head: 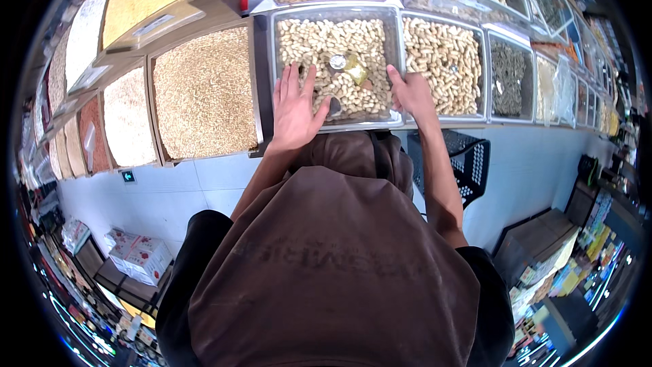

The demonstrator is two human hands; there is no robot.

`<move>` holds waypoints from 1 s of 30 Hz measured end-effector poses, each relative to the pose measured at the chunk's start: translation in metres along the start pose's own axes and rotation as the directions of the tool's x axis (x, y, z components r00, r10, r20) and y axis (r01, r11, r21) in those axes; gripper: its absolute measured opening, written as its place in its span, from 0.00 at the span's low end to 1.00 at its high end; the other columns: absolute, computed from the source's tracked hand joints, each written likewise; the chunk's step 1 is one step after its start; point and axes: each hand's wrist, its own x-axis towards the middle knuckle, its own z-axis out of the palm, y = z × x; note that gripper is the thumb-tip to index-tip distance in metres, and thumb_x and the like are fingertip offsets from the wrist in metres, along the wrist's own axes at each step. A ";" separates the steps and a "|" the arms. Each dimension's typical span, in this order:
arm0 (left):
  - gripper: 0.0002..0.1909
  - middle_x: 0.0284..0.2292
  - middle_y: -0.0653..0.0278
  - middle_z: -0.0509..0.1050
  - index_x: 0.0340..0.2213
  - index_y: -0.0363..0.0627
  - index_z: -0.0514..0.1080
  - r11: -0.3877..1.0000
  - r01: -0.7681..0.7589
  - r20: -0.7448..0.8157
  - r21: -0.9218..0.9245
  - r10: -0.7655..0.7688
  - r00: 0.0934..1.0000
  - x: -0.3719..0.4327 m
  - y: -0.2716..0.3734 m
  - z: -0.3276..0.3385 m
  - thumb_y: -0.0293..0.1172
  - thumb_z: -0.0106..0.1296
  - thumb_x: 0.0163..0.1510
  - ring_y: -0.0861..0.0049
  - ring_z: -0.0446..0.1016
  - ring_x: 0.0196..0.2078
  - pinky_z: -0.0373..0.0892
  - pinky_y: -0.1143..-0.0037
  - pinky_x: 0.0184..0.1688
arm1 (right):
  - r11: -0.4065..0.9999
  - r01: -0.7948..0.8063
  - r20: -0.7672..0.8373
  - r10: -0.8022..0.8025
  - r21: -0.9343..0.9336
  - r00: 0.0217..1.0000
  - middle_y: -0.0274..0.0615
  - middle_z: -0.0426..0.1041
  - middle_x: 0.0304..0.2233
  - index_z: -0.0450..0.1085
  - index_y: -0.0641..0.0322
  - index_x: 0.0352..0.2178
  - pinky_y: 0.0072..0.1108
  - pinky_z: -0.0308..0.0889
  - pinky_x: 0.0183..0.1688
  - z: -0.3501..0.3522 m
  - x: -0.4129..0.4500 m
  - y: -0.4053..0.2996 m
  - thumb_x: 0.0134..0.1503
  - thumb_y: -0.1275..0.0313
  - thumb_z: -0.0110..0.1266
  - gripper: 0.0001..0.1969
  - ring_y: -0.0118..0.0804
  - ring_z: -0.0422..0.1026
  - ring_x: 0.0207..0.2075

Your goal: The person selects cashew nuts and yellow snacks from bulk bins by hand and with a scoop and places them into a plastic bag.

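Before me is a clear plastic bin (336,125) of unshelled peanuts (326,35). My left hand (295,112) lies palm down over its front left part, fingers spread; I cannot tell whether it rests on a clear cover or on the peanuts. At the right rim, my right hand (410,94) has its fingers curled around the edge, with one digit pointing up along it. A shiny gold and silver item (351,67) shows among the peanuts between my hands. Close to my left thumb is a dark round spot (333,106), too unclear to name.
To the right are another bin of peanuts (443,63) and a bin of dark dried goods (507,79). Grain fills a wooden bin (206,94) at left; beyond it a scoop (90,142) stands in reddish grain. A black perforated basket (471,163) is below right. Cartons (140,255) sit behind left.
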 end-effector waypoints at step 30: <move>0.36 0.57 0.40 0.61 0.60 0.43 0.59 0.550 -0.706 0.023 -0.447 0.796 0.605 -0.014 0.340 0.205 0.34 0.60 0.52 0.46 0.60 0.61 0.58 0.59 0.63 | 0.946 -0.239 -0.701 0.322 0.217 0.636 0.55 0.71 0.39 0.67 0.70 0.42 0.39 0.67 0.46 -0.085 -0.304 0.362 0.51 0.72 0.59 0.18 0.56 0.71 0.43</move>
